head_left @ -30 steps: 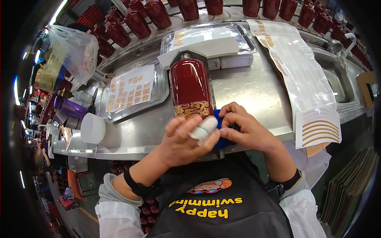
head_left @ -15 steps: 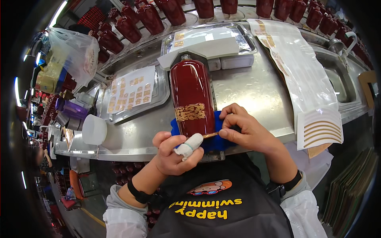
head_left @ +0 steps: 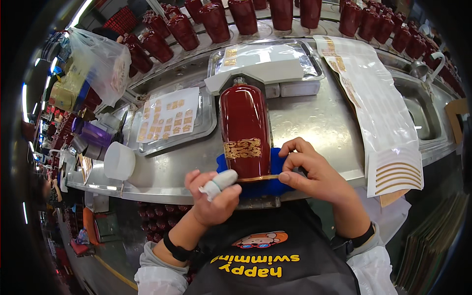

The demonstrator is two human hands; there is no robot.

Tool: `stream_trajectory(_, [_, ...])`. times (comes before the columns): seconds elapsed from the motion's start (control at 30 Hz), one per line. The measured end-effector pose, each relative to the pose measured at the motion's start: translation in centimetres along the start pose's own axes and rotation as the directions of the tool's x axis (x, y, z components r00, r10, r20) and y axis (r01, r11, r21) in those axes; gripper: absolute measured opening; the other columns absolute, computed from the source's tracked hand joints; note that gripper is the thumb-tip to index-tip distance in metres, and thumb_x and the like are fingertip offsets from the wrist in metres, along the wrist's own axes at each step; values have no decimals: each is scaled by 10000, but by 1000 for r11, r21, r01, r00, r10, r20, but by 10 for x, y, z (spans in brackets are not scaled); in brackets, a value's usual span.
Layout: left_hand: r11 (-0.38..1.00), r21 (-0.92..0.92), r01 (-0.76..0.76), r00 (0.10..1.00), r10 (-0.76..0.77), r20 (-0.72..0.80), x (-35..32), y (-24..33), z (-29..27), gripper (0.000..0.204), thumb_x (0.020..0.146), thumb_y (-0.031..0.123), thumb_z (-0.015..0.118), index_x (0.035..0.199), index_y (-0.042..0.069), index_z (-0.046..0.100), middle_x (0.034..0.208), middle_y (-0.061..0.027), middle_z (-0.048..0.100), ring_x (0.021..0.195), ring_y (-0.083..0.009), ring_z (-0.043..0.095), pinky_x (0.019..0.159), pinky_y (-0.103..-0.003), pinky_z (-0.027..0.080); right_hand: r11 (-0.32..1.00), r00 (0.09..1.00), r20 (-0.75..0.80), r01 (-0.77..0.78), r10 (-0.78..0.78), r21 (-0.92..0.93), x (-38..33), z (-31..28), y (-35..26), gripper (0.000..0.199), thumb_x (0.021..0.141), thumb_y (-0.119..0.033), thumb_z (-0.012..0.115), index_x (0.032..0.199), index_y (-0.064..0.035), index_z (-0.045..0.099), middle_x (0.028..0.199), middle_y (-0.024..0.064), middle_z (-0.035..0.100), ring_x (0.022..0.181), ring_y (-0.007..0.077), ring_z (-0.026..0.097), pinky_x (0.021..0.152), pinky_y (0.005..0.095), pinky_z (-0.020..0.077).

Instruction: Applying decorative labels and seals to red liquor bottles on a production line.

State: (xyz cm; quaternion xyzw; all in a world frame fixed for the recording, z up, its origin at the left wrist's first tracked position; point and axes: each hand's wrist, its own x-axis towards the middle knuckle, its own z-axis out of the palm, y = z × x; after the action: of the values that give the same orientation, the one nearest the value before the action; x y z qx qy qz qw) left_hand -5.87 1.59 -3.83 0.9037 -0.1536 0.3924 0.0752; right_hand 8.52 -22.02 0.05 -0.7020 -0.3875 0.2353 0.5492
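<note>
A dark red glass bottle (head_left: 244,115) lies with its neck pointing away from me and its base toward me. A gold patterned decal (head_left: 243,149) sits on its lower part. Along the base edge runs a thin gold strip (head_left: 258,178). My left hand (head_left: 216,196), one finger wrapped in white, closes around the strip's left end at the base corner. At the other end, my right hand (head_left: 309,169) pinches the strip between thumb and finger. A blue cloth (head_left: 275,187) lies under the bottle's base.
To the left, a metal tray (head_left: 209,115) carries a sheet of gold decals (head_left: 167,115), near a round white container (head_left: 119,161). Sheets with curved gold strips (head_left: 398,172) hang over the right edge. Several red bottles (head_left: 246,17) line the far side. A sink (head_left: 425,105) is at right.
My left hand has moved left, from on the base to the strip's left end. More of the gold strip shows now. My right hand stays at the right end; the whole view has shifted slightly.
</note>
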Motion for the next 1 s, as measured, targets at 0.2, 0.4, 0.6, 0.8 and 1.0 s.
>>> stream_trajectory(0.2, [983,1,-183,983,183,6,16,3,-5,185,775,195,675,929,282,620,987,90,666,1094,-180,447,996,-471,265,1000,1000,-1,23,-23,16,-4,-7,-2,197,861,-233,693,840,-51,620,1100,118,482,1114,272,436,927,356,379])
stream_trajectory(0.4, [931,3,-366,931,366,19,38,0,3,152,724,225,669,858,273,613,946,107,667,1058,-165,459,985,-456,286,1000,1000,-20,-12,12,-6,-5,2,16,233,883,-242,681,820,-36,592,1094,81,466,1013,172,450,870,294,384])
stream_trajectory(0.6, [994,15,-109,994,109,3,31,0,17,405,759,225,725,1137,226,580,1186,-72,580,1110,-264,457,1019,-504,262,1000,1000,-18,-1,1,-15,-4,3,18,224,881,-236,681,817,-41,590,1098,89,467,1043,185,441,901,305,370])
stream_trajectory(0.8, [979,20,204,975,-205,83,33,-5,-2,549,752,309,747,1203,80,532,1141,-126,583,1116,-311,478,1035,-538,216,999,1000,-24,7,-8,-39,-4,2,12,209,874,-218,681,810,-42,588,1086,90,467,1035,190,450,895,308,372])
stream_trajectory(1.0, [985,167,45,991,-65,119,43,-5,-13,595,744,349,759,1236,105,531,961,-56,656,1134,-289,498,1056,-527,194,996,997,-68,-41,35,-83,-11,-8,18,194,851,-211,685,809,-40,603,1054,120,512,1052,289,474,943,365,378])
